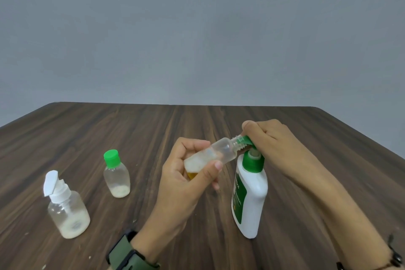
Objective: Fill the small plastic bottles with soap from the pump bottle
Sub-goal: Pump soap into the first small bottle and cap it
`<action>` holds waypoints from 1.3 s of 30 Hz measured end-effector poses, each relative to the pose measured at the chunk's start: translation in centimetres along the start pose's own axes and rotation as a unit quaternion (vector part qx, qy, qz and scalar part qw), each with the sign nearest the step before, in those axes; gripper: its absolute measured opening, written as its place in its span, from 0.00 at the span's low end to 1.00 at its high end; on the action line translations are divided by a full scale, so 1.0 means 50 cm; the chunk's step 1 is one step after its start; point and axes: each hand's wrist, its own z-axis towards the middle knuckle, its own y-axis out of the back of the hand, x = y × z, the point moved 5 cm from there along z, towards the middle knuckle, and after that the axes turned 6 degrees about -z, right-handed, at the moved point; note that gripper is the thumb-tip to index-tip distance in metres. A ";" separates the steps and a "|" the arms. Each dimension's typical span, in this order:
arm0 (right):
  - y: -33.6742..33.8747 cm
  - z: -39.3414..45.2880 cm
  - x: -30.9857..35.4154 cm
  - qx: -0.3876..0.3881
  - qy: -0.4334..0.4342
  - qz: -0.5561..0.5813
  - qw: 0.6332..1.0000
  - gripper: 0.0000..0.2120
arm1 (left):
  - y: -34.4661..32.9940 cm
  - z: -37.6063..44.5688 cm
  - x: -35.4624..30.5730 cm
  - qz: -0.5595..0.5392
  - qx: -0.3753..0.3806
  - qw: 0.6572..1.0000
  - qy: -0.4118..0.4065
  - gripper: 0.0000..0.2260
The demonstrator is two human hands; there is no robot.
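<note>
At the left grip (188, 173): fingers and thumb curl round a small clear bottle (215, 154), uncapped and tilted, base low in the palm, threaded neck pointing up and to the right. A white residue coats its lower inside wall; a little yellowish liquid shows at the base, just under the thumb.

Directly at that neck: the green spout (248, 139) of the pump bottle meets the open mouth; whether it sits inside or only touches the rim, I cannot tell. The right grip (270, 138) is clenched over the pump head from above, fingers folded down on it and thumb raised on the far side, so most of the head is hidden.

Below the right grip: the pump bottle (251, 199), white body, green collar, green label, stands upright on the dark wood-grain counter (153, 125).

Left of the left grip, apart from it: a small clear bottle with a green cap (115, 174), upright, white soap in its bottom. Further left and nearer the person: a wider clear bottle with a white flip cap (65, 210) standing open, white soap in its lower part.

On the left wrist: a green watch strap (129, 254). On the right wrist: a thin dark bracelet (394, 256). Beyond the counter: a plain grey wall (197, 28).
</note>
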 end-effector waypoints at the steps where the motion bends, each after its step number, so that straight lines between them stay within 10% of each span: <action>1: -0.002 0.000 -0.004 -0.001 -0.007 0.002 1.000 0.21 | 0.000 0.002 0.002 0.004 0.000 1.000 0.002 0.11; 39: -0.005 -0.007 0.001 -0.002 -0.003 -0.016 1.000 0.21 | -0.001 0.001 0.002 0.002 0.006 1.000 0.001 0.12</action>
